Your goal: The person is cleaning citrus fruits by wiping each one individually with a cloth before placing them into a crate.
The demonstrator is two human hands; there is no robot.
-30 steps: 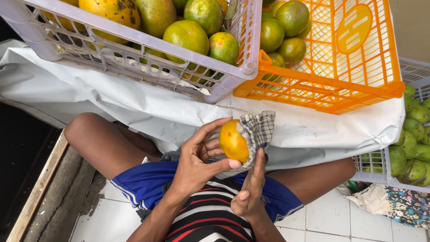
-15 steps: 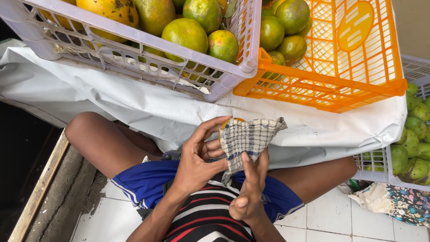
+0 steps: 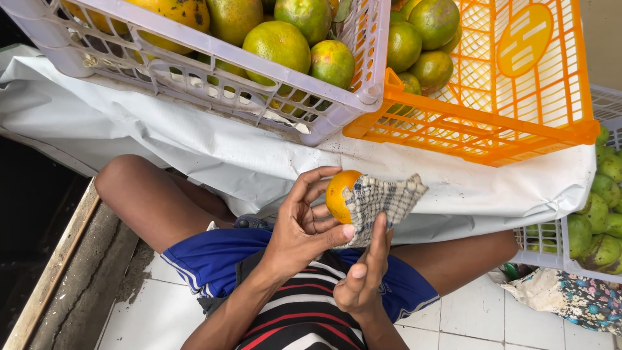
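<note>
My left hand [image 3: 304, 223] grips an orange fruit [image 3: 338, 193] between thumb and fingertips, over my lap. My right hand [image 3: 364, 275] presses a checked grey cloth [image 3: 383, 201] against the fruit's right side, so that half of the fruit is covered. Both hands sit just below the edge of a white sheet [image 3: 214, 155] that drapes the surface in front of me.
A pale lilac crate [image 3: 214, 78] of green and orange citrus stands above left, an orange crate [image 3: 512, 97] with a few fruits above right. A white crate [image 3: 551, 249] of green fruit is at the right. A flowered cloth [image 3: 570, 298] lies on the white tiled floor.
Half a second ago the cloth covered nearly the whole fruit; it has since slid right, baring the fruit's left side. My hands have stayed over my lap.
</note>
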